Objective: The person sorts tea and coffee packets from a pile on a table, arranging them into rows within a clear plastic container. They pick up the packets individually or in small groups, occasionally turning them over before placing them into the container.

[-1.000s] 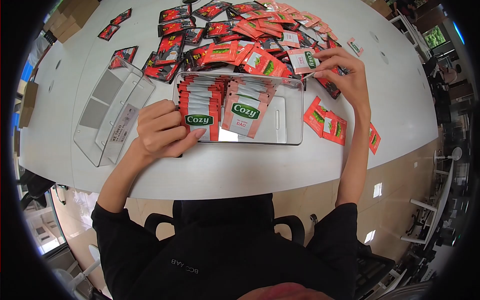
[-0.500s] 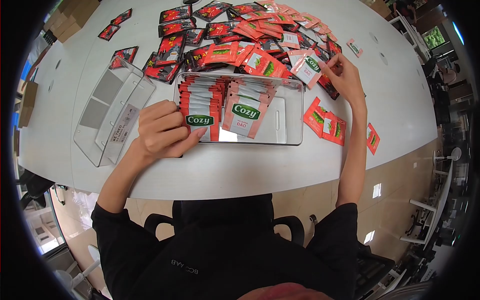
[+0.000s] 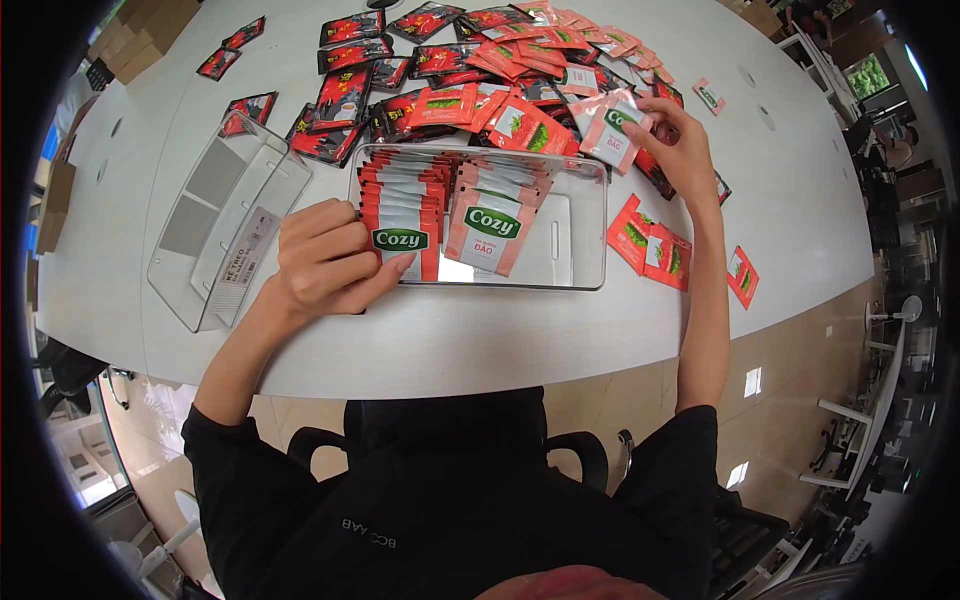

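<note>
A clear plastic box [image 3: 587, 225] stands before me with two rows of sachets in it, red Cozy sachets [image 3: 400, 240] on the left and pink Cozy sachets [image 3: 486, 225] in the middle. Its right part shows bare plastic. My left hand [image 3: 325, 258] is closed at the box's left front corner, thumb against the front red sachet. Beyond the box's right back corner, my right hand [image 3: 680, 145] pinches a pink Cozy sachet [image 3: 610, 138] between thumb and fingers, above the pile.
Black-and-red packets [image 3: 342, 97] and pink sachets [image 3: 527, 58] lie heaped behind the box. An empty clear container [image 3: 215, 225] lies tilted at the left. Several red sachets [image 3: 668, 255] lie at the right, near the table edge [image 3: 480, 386].
The pink sachet in my right hand has tilted and shifted slightly left, and my right hand has moved a little with it. My left hand stays in place.
</note>
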`<state>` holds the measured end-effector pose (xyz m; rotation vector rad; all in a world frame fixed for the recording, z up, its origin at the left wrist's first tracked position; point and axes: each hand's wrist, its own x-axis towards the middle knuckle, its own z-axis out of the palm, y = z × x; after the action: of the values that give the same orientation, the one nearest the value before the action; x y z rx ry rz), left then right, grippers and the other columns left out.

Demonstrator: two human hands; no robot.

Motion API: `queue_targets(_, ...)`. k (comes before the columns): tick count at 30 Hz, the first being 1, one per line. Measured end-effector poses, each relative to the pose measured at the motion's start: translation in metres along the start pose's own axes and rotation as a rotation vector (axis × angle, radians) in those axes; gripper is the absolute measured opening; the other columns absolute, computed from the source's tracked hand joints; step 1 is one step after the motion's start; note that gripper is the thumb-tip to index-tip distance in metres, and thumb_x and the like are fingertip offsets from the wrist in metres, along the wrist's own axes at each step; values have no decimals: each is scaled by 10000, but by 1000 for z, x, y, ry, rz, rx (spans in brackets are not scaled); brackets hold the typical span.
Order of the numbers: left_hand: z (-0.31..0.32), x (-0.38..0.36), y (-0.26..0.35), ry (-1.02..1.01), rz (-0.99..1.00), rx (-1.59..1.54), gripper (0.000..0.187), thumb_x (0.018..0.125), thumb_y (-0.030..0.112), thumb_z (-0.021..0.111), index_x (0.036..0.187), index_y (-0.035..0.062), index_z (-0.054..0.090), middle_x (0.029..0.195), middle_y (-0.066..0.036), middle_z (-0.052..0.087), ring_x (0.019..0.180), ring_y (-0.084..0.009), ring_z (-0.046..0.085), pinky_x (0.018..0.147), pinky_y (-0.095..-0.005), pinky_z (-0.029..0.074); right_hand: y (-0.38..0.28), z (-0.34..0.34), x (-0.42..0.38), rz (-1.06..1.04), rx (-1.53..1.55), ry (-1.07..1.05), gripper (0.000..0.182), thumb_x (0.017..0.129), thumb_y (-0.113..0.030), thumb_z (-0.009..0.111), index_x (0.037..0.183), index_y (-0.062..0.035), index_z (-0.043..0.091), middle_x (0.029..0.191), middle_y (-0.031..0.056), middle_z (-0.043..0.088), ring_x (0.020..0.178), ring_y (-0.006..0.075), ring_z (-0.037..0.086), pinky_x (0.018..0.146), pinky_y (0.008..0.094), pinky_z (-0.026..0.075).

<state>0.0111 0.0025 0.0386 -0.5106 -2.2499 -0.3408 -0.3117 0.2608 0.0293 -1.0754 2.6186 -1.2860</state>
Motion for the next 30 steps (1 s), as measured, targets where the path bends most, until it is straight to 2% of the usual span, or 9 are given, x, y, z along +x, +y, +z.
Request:
queue_targets(9, 1, 4, 0, 6, 8, 0, 405, 656, 25, 807, 500, 74, 436, 563, -20, 387, 524, -198, 394, 450, -319, 284, -22, 2, 1, -164, 488, 145, 197, 949, -165, 702, 1024, 13, 666, 873, 13, 642, 784, 98, 580, 769, 243, 482)
queue_targets(13, 0, 5, -1, 11, 22, 15, 389, 629, 50, 830, 500, 84, 465, 552, -8, 401, 503, -186, 402, 431, -302, 294, -34, 5, -6, -217, 554, 145, 156, 967, -132, 674, 1004, 17, 652, 857, 11, 631, 763, 77, 595, 772, 230, 481)
queue_targets(16, 0, 5, -1, 13, 18, 27, 403, 633, 55, 832, 496, 88, 454, 549, -5, 391, 501, -183, 393, 429, -301, 290, -41, 2, -11, -290, 363, 178, 134, 952, -91, 681, 979, 35, 645, 851, 21, 634, 739, 77, 631, 731, 222, 493)
queue_targets(18, 2, 4, -2, 20, 21, 27, 406, 634, 61, 833, 496, 90, 452, 547, -4, 387, 501, -182, 392, 428, -300, 288, -63, 2, -27, -414, 657, 99, 132, 915, -50, 708, 995, 41, 656, 836, 31, 645, 686, 90, 649, 624, 220, 495)
queue_targets(19, 2, 4, -2, 26, 28, 21, 410, 635, 66, 834, 495, 91, 450, 546, -3, 383, 501, -181, 390, 427, -299, 285, -71, 2, -34, -417, 661, 93, 132, 915, -50, 708, 995, 41, 656, 836, 31, 645, 686, 90, 649, 624, 220, 495)
queue_targets(21, 2, 6, -3, 27, 27, 26, 413, 635, 72, 835, 495, 92, 447, 546, -3, 379, 500, -180, 391, 426, -298, 284, -82, 5, -45, -472, 650, -190, 154, 868, -21, 742, 990, 35, 666, 814, 50, 655, 629, 107, 645, 537, 240, 490)
queue_targets(23, 2, 5, -3, 30, 27, 26, 416, 635, 78, 836, 494, 92, 445, 546, -3, 375, 500, -180, 391, 425, -298, 283, -94, 21, -48, -660, 422, -211, 182, 820, -23, 778, 957, 23, 668, 777, 52, 651, 570, 113, 625, 507, 243, 480)
queue_targets(25, 1, 5, -4, 23, 34, 22, 422, 631, 84, 837, 494, 92, 438, 546, -4, 372, 499, -180, 392, 424, -296, 285, -102, 33, -55, -648, 238, -263, 178, 804, -66, 791, 922, -8, 671, 755, 47, 640, 574, 130, 629, 512, 256, 482)
queue_targets(30, 2, 6, -4, 34, 34, 17, 428, 630, 89, 839, 493, 92, 433, 544, -5, 364, 497, -181, 390, 423, -297, 284, -111, 38, -61, -634, 165, -316, 175, 803, -134, 796, 900, -54, 674, 738, 37, 615, 602, 147, 624, 520, 277, 481)
